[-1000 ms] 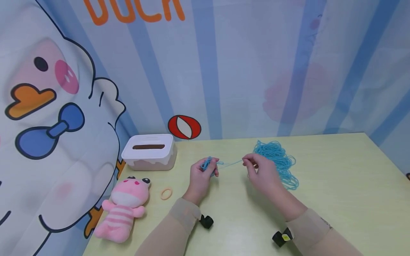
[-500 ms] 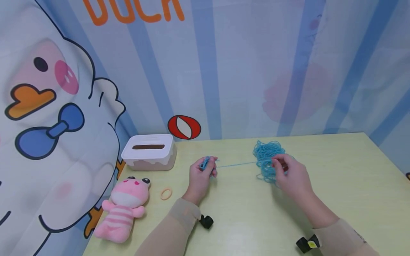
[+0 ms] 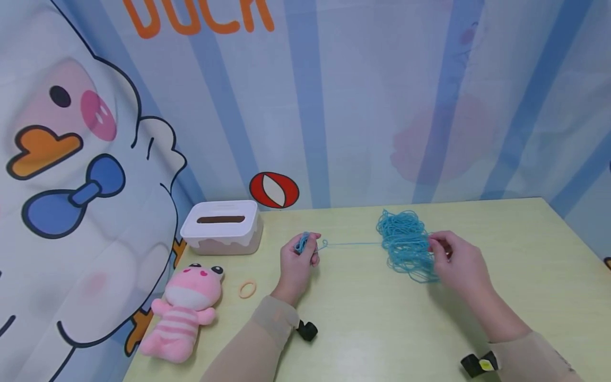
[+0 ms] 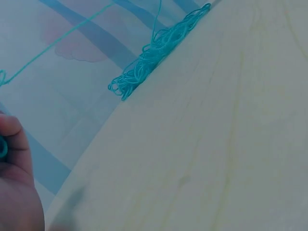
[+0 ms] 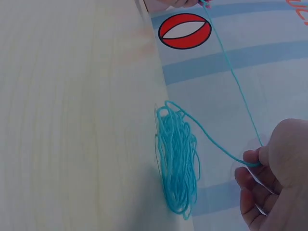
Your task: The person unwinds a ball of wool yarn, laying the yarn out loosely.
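Note:
My left hand grips a small bundle of blue yarn above the table's middle. From it a single strand stretches across to my right hand, which pinches it between thumb and forefinger. A loose, tangled pile of the same yarn lies on the table just left of the right hand. In the right wrist view a second length runs from the pinching fingertips down to the pile. Only part of the left hand shows in the left wrist view.
A pink striped plush toy lies at the table's left side, with an orange ring beside it. Behind them stands a white-lidded tissue box. A printed cloth backdrop rises behind the table.
My right hand has moved right, past the yarn pile, drawing out a longer strand between the hands. The left hand has stayed nearly in place, holding its bundle.

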Motion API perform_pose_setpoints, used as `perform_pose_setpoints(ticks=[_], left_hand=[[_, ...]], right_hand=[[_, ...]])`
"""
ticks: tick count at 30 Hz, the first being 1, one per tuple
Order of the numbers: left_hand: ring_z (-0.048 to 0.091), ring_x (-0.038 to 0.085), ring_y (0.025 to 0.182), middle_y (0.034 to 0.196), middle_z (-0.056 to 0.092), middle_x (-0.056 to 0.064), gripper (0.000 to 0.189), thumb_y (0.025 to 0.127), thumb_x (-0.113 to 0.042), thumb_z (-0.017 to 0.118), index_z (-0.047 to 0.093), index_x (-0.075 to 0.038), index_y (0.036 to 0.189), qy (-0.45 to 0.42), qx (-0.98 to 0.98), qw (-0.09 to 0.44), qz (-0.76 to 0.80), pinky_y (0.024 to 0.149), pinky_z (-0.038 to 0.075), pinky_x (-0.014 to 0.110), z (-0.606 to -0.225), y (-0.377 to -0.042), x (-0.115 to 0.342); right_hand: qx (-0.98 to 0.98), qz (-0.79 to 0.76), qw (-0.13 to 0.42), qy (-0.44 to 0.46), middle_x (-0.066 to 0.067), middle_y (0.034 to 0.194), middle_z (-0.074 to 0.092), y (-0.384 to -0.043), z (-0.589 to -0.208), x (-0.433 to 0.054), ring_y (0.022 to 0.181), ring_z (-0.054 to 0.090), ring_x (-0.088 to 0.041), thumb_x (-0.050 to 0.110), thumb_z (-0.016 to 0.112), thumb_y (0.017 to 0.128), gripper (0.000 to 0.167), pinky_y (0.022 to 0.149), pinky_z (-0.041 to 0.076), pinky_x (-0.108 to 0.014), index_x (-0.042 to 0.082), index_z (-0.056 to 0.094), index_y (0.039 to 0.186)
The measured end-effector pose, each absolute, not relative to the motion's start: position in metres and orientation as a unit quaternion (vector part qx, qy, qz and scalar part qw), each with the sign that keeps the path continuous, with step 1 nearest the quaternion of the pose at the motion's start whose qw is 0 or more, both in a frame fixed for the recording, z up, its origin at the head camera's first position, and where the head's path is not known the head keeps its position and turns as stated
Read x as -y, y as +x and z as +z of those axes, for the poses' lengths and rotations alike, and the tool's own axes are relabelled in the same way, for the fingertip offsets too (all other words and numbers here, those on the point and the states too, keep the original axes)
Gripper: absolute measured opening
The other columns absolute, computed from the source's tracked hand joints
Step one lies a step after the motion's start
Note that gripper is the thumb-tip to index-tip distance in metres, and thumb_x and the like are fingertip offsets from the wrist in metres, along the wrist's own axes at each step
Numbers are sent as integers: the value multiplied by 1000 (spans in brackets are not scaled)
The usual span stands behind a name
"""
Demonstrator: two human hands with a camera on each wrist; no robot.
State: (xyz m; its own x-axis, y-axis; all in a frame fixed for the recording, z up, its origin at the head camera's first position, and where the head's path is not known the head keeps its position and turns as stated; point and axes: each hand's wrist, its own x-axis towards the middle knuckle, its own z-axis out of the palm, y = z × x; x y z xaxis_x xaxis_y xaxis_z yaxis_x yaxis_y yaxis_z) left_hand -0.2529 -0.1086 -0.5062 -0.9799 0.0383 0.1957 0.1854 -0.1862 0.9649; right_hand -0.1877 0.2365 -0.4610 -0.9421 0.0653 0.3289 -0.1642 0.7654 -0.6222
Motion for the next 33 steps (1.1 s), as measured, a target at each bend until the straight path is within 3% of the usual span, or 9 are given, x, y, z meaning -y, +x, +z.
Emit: perform_pose_setpoints(ticks=[3, 6, 9, 14, 19, 27, 33], left_hand=[[54, 11, 65, 80, 57, -3, 39, 114, -22, 63, 66, 15, 125, -84, 632, 52, -769, 61, 50, 18, -506, -253, 108], [54, 11, 64, 79, 56, -2, 37, 114, -21, 62, 67, 15, 122, -81, 627, 60, -772, 60, 50, 18, -507, -253, 107], [54, 10, 63, 78, 56, -2, 34, 114, -22, 62, 70, 12, 118, -76, 624, 72, -774, 61, 50, 18, -508, -254, 107], [55, 11, 63, 79, 58, -2, 30, 113, -25, 65, 74, 4, 114, -58, 619, 87, -779, 61, 51, 18, -509, -255, 108], [55, 11, 64, 80, 58, -1, 30, 112, -24, 67, 74, 5, 115, -52, 613, 82, -784, 61, 51, 18, -509, -254, 109], [53, 11, 63, 78, 56, 0, 27, 112, -22, 66, 75, 3, 114, -65, 619, 75, -779, 60, 50, 18, -509, -254, 108], [53, 11, 64, 79, 57, 0, 28, 112, -23, 66, 76, 3, 115, -74, 624, 70, -775, 60, 50, 18, -509, -255, 109]], right_hand=[[935, 326, 142, 21, -17, 106, 80, -188, -463, -248, 86, 71, -27, 18, 61, 113, 26, 66, 55, -31, -1, 71, 128], [945, 307, 113, 16, -18, 108, 80, -189, -466, -261, 94, 73, -34, 19, 60, 113, 27, 76, 61, -45, -1, 70, 127], [953, 291, 80, 14, -21, 110, 79, -190, -470, -272, 97, 72, -37, 18, 59, 113, 27, 84, 61, -58, -4, 70, 126], [965, 260, 41, 0, -28, 116, 77, -192, -476, -283, 95, 71, -40, 15, 58, 111, 27, 83, 58, -59, -6, 71, 124], [967, 255, 21, 11, -26, 115, 78, -195, -482, -283, 99, 72, -42, 16, 61, 111, 26, 83, 58, -59, -3, 76, 121], [965, 259, 38, 19, -25, 116, 77, -197, -482, -269, 102, 73, -42, 18, 66, 108, 28, 86, 60, -61, -2, 76, 124], [936, 309, 153, 70, -25, 122, 73, -197, -465, -232, 104, 70, -41, 14, 67, 106, 25, 85, 61, -57, -1, 76, 124]])
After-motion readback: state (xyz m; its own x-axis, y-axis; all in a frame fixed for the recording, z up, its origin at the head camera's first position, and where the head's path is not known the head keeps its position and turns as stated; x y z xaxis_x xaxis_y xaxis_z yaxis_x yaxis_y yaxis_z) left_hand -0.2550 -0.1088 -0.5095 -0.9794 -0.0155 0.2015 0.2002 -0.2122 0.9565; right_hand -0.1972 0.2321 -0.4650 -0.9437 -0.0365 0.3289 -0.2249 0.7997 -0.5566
